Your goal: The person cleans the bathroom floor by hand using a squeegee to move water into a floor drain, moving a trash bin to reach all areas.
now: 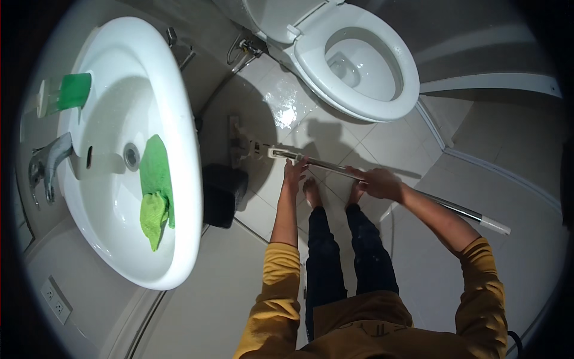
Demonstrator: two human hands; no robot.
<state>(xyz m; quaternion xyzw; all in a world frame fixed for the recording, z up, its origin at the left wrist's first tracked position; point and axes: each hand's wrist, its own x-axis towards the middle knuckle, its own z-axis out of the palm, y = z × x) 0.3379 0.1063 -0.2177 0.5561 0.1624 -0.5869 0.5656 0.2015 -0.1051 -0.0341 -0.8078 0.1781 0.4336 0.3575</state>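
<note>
A shiny metal pole (329, 166) slants across in front of my legs, above the tiled floor. My left hand (294, 174) grips it near its far left end, just behind a white plastic fitting (278, 153). Farther along, my right hand (380, 183) is closed around the pole, which runs on under my right forearm to a white grip end (495, 224). Past the fitting is a blurred, flat pale piece (253, 147) in the washbasin's shadow; whether it joins the pole I cannot tell.
To the left, a white washbasin (188, 188) holds a green cloth (155, 164) and a lime-green cloth (152, 217). A faucet (51, 164) and green soap bottle (74, 91) stand on its rim. Under it is a black bin (224, 193). An open toilet (309, 54) stands ahead; the floor (287, 112) looks wet.
</note>
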